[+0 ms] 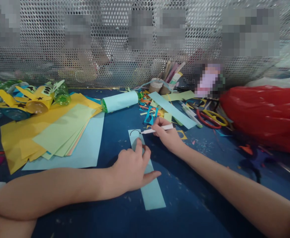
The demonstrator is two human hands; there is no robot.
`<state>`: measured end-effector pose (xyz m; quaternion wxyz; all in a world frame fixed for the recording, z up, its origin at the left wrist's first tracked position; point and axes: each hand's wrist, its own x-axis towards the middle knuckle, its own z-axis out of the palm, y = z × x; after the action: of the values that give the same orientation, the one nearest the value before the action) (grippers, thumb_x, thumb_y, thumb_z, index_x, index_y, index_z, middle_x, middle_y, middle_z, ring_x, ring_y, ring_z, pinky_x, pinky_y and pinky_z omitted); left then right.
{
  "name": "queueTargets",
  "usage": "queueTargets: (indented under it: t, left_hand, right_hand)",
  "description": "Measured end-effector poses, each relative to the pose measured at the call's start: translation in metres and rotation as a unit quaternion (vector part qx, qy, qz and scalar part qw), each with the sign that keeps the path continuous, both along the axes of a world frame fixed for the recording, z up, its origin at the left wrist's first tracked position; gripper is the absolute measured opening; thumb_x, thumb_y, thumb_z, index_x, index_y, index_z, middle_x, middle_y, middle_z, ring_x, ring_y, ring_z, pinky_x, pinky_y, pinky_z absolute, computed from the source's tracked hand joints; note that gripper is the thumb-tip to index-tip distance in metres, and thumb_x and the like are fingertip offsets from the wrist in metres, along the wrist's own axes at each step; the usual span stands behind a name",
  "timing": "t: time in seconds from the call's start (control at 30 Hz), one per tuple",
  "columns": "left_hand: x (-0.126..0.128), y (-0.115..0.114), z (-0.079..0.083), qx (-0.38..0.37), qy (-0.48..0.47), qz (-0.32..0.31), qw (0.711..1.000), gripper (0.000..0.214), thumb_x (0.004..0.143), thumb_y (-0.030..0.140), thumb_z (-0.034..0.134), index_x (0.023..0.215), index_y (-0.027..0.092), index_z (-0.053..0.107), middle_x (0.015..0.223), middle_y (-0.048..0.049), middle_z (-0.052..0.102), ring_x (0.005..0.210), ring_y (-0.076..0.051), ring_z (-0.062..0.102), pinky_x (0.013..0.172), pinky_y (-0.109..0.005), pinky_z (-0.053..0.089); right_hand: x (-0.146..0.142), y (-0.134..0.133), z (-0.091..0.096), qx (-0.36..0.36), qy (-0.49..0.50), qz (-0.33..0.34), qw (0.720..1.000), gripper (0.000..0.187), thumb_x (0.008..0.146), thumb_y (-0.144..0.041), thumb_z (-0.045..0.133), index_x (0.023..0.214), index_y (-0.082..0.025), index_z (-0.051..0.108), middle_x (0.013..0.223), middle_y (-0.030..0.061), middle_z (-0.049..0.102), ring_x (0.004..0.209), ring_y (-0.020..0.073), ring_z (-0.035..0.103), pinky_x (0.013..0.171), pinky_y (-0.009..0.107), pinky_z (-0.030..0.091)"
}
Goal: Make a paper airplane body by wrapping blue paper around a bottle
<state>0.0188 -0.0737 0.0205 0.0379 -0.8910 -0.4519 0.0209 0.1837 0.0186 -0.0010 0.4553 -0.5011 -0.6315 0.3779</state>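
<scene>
A light blue paper strip (153, 195) lies on the dark blue table in front of me. My left hand (133, 165) presses on it, fingers spread, with the index fingertip near the strip's far end and the thumb out to the right. In my right hand (168, 135) is a white marker (157, 129), pinched between the fingers. Its tip touches the strip at the right end of a black curved line (135, 131). Just beyond lies a green bottle wrapped in light blue paper (120, 101), on its side.
Yellow, green and blue paper sheets (63, 132) are stacked at left, near yellow paper-decorated bottles (39, 102). Behind my right hand lie paper scraps (148, 114), red-handled scissors (208, 119) and yellow-handled scissors (218, 117). A red plastic bag (264, 115) bulges at right; a perforated metal panel (115, 43) stands behind.
</scene>
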Motion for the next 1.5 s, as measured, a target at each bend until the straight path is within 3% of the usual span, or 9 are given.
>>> queueTargets:
  t: [0.33,0.5,0.73,1.0,1.17,1.3,1.37,1.5]
  left_hand:
    - [0.0,0.0,0.001,-0.007,0.006,0.003,1.0,0.076,0.09,0.066,0.028,0.136,0.009,0.045,0.141,-0.0296,0.042,0.069,-0.025,0.068,0.053,-0.034,0.049]
    - [0.0,0.0,0.0,-0.009,0.004,0.001,1.0,0.078,0.09,0.067,0.026,0.138,0.009,0.043,0.142,-0.0301,0.04,0.067,-0.026,0.067,0.051,-0.035,0.049]
    - [0.0,0.0,0.0,-0.001,-0.005,0.004,1.0,0.078,0.089,0.066,0.029,0.136,0.006,0.045,0.139,-0.0306,0.043,0.069,-0.026,0.067,0.052,-0.035,0.049]
    - [-0.001,0.001,0.001,-0.003,-0.013,-0.01,1.0,0.072,0.092,0.061,0.027,0.135,0.007,0.045,0.135,-0.0264,0.049,0.068,-0.025,0.066,0.053,-0.035,0.05]
    - [-0.007,0.005,0.005,0.001,-0.029,-0.062,0.998,0.052,0.094,0.041,0.031,0.137,0.017,0.044,0.138,-0.0233,0.047,0.071,-0.024,0.067,0.056,-0.037,0.05]
    - [-0.012,0.011,0.011,-0.01,-0.053,-0.195,0.979,0.042,0.089,0.025,0.039,0.128,0.017,0.052,0.144,-0.0169,0.043,0.075,-0.021,0.066,0.058,-0.035,0.051]
    - [-0.014,0.013,0.014,-0.022,-0.056,-0.244,0.968,0.037,0.089,0.018,0.041,0.123,0.02,0.056,0.136,-0.0131,0.052,0.072,-0.018,0.065,0.055,-0.031,0.049]
    - [-0.016,0.019,0.02,-0.053,-0.066,-0.242,0.967,0.029,0.087,0.011,0.044,0.108,0.019,0.06,0.112,-0.0088,0.061,0.072,-0.015,0.064,0.053,-0.026,0.046]
  right_hand:
    - [0.002,0.004,-0.002,-0.035,0.062,0.023,0.997,0.023,0.072,-0.02,0.057,0.056,-0.022,0.041,0.046,-0.0067,0.037,0.044,0.0091,0.032,0.045,0.026,0.022]
    - [-0.001,0.003,0.001,-0.053,0.165,0.024,0.984,0.029,0.075,-0.023,0.059,0.056,-0.022,0.037,0.043,-0.0083,0.033,0.042,0.0084,0.029,0.045,0.026,0.021]
    - [-0.008,-0.008,0.009,-0.032,0.03,0.117,0.992,0.03,0.079,-0.044,0.066,0.069,-0.022,0.048,0.054,-0.0043,0.055,0.051,0.0111,0.046,0.052,0.027,0.034]
    - [-0.005,-0.002,0.002,-0.046,0.123,0.066,0.989,0.032,0.085,-0.049,0.059,0.07,-0.023,0.05,0.054,-0.0049,0.05,0.05,0.0107,0.044,0.051,0.026,0.036]
    - [-0.005,0.002,0.001,-0.047,0.18,0.03,0.982,0.039,0.085,-0.061,0.052,0.072,-0.024,0.051,0.052,-0.0044,0.044,0.048,0.0117,0.039,0.048,0.026,0.033]
    - [-0.005,0.002,0.003,-0.049,0.2,0.034,0.978,0.039,0.085,-0.059,0.054,0.07,-0.024,0.051,0.051,-0.0039,0.044,0.049,0.0114,0.038,0.048,0.026,0.032]
    - [-0.005,0.002,0.004,-0.047,0.206,0.037,0.977,0.038,0.085,-0.058,0.054,0.069,-0.024,0.051,0.051,-0.0037,0.044,0.049,0.0114,0.037,0.048,0.026,0.032]
    - [-0.005,0.002,0.003,-0.053,0.209,0.032,0.976,0.038,0.083,-0.059,0.055,0.07,-0.024,0.051,0.05,-0.004,0.044,0.048,0.0113,0.037,0.046,0.025,0.032]
